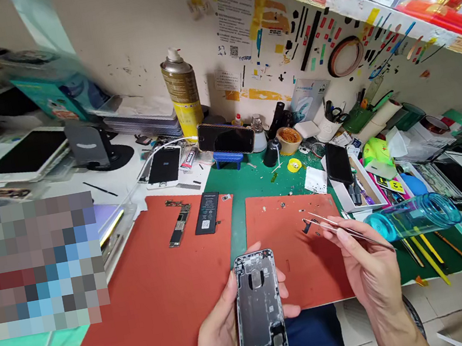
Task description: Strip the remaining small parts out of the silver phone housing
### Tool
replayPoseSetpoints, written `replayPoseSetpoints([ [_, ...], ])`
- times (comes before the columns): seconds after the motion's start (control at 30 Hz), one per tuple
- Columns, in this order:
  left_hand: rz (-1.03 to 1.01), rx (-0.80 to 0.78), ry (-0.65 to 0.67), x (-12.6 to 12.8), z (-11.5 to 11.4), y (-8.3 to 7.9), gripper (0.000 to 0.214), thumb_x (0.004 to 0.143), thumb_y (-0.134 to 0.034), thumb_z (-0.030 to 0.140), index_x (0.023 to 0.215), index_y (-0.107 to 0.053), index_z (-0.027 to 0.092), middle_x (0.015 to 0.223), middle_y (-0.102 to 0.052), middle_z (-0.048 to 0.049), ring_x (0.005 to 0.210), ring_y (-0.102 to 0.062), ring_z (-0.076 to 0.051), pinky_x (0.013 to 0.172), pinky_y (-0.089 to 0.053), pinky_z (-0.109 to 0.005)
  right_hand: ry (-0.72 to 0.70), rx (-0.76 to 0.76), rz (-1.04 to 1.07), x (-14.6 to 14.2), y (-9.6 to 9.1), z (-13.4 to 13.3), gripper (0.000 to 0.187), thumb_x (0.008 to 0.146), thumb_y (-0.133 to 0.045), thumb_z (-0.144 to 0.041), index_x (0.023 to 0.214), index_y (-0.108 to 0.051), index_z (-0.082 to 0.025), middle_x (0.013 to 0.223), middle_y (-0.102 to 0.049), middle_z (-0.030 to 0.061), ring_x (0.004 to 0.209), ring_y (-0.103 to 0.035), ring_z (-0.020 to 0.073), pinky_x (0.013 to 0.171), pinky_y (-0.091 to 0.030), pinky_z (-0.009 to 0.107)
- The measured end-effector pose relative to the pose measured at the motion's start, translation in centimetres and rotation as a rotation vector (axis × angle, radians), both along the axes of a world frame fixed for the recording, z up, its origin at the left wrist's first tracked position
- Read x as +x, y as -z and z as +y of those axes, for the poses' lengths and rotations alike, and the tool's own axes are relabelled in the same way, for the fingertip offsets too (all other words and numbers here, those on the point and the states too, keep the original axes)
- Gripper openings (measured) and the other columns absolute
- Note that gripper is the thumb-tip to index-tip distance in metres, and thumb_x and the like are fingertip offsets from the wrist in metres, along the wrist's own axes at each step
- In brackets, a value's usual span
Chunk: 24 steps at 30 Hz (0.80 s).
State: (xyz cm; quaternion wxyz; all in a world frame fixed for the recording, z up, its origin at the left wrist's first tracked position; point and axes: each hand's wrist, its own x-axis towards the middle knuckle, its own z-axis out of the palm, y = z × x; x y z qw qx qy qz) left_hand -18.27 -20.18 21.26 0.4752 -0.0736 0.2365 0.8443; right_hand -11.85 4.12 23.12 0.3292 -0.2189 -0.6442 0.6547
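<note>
My left hand point(224, 335) grips an opened phone housing point(259, 314), its bare inside facing up, over my lap at the bench's front edge. My right hand point(366, 268) pinches metal tweezers point(339, 228) whose tips point left at a small dark part point(306, 226) on the right red mat point(291, 246). Whether the tips hold that part I cannot tell. On the left red mat point(154, 294) lie a logic board point(180, 224) and a black battery point(207, 213).
A spray can point(182, 92), a phone on a blue stand point(225, 138), a black phone point(338, 163), a clear blue bottle lying down point(417, 216) and yellow pry tools point(429, 257) crowd the green mat. A tablet point(26, 152) sits far left. A blurred patch covers the left.
</note>
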Motion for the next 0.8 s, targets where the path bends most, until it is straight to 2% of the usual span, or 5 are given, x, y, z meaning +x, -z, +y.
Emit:
replayPoseSetpoints([
  [0.17,-0.043,-0.022,-0.016,0.1,0.0,-0.2,0.064,0.110,-0.054,0.049,0.169,-0.044,0.027,0.121,-0.078,-0.0187,0.099,-0.080,-0.036,0.093,-0.063,-0.057,0.078,0.412,-0.158,-2.2,0.5,2.8,0.023,0.093,-0.084,-0.042,0.104,-0.086,-0.023,0.112,-0.085,0.0097,0.106,-0.081,0.0299,0.095,-0.069,0.048],
  [0.33,-0.057,-0.055,-0.019,0.1,0.0,-0.5,0.069,0.110,-0.055,0.048,0.172,-0.036,0.027,0.126,-0.077,-0.0206,0.099,-0.080,-0.038,0.090,-0.064,-0.057,0.022,0.571,-0.226,-4.5,0.9,5.3,0.021,0.093,-0.076,-0.042,0.097,-0.087,-0.025,0.112,-0.084,0.0084,0.109,-0.079,0.0278,0.101,-0.064,0.045],
  [0.5,-0.032,-0.039,-0.014,0.1,0.0,-0.7,0.069,0.111,-0.051,0.047,0.175,-0.030,0.030,0.123,-0.077,-0.0175,0.097,-0.081,-0.036,0.091,-0.064,-0.054,0.003,0.592,-0.284,-5.6,1.1,5.7,0.025,0.092,-0.074,-0.045,0.097,-0.086,-0.023,0.110,-0.084,0.0097,0.108,-0.079,0.0288,0.091,-0.065,0.041],
  [0.6,-0.026,-0.040,0.006,0.0,0.0,-0.7,0.071,0.111,-0.048,0.051,0.175,-0.027,0.027,0.121,-0.077,-0.0175,0.097,-0.081,-0.037,0.092,-0.063,-0.053,0.016,0.556,-0.311,-5.5,1.1,5.7,0.027,0.092,-0.075,-0.046,0.097,-0.087,-0.023,0.109,-0.084,0.0101,0.105,-0.078,0.0288,0.084,-0.065,0.038],
  [0.8,0.006,-0.041,0.031,-0.1,-0.1,-0.2,0.076,0.111,-0.048,0.055,0.176,-0.023,0.026,0.122,-0.078,-0.0184,0.101,-0.082,-0.039,0.096,-0.062,-0.055,0.053,0.382,-0.293,-4.9,0.9,5.9,0.027,0.085,-0.085,-0.047,0.096,-0.087,-0.023,0.105,-0.085,0.0096,0.103,-0.079,0.0305,0.095,-0.065,0.045],
])
